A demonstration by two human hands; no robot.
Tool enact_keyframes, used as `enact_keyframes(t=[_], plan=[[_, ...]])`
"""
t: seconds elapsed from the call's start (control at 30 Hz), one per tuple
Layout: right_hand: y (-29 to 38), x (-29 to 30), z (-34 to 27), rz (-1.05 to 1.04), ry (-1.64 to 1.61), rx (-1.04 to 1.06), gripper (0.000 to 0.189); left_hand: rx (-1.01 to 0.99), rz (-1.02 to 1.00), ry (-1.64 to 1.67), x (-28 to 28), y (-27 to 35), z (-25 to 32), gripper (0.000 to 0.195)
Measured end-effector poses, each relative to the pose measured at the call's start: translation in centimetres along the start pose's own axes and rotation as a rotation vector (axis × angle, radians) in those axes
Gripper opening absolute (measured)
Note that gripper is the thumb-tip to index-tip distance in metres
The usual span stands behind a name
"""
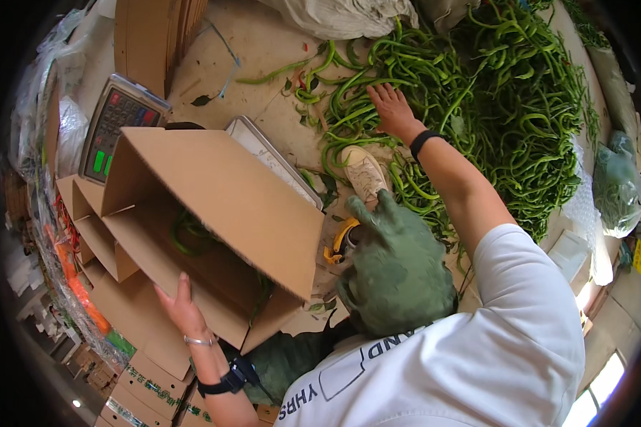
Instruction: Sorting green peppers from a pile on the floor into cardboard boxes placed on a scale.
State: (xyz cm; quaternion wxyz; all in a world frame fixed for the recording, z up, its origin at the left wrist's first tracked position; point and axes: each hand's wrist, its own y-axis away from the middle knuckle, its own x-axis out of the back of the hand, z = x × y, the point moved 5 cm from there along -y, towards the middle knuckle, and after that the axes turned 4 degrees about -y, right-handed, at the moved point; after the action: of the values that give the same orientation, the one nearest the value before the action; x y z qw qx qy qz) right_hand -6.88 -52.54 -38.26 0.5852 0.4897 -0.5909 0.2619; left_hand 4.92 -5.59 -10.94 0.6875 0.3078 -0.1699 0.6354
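My left hand [181, 307] rests at the near flap edge of an open cardboard box [256, 192], thumb up along the flap; its fingers are partly hidden. Inside the tilted box a few long green peppers show in shadow. My right hand [392, 109] is spread palm down over the left edge of a large heap of long, curled green peppers [523, 107]; whether it touches them is not clear. The box stands by a weighing scale, whose metal platform [275, 160] shows beyond it and whose keypad display [120, 133] stands at its left.
Folded cardboard [144, 42] stands at the upper left, and a pale sack [347, 16] lies at the top. Printed cartons [149, 389] are at the lower left. A yellow tape roll [346, 241] lies beside my leg. A plastic bag of greens [618, 187] sits far right.
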Motion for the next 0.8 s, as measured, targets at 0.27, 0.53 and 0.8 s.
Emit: enact_keyframes(t=[0.27,0.53,0.8], plan=[[0.6,-2.6,0.6,0.259,0.043,0.084,0.034,0.081,0.037,0.072,-0.6,0.1,0.2,0.052],[0.4,3.7,1.8,0.098,-0.52,0.072,0.035,0.054,0.035,0.063,-0.1,0.2,0.1,0.054],[-8.9,1.9,0.7,-0.02,-0.014,0.264,0.06,0.052,0.012,0.075,-0.2,0.0,-0.5,0.054]])
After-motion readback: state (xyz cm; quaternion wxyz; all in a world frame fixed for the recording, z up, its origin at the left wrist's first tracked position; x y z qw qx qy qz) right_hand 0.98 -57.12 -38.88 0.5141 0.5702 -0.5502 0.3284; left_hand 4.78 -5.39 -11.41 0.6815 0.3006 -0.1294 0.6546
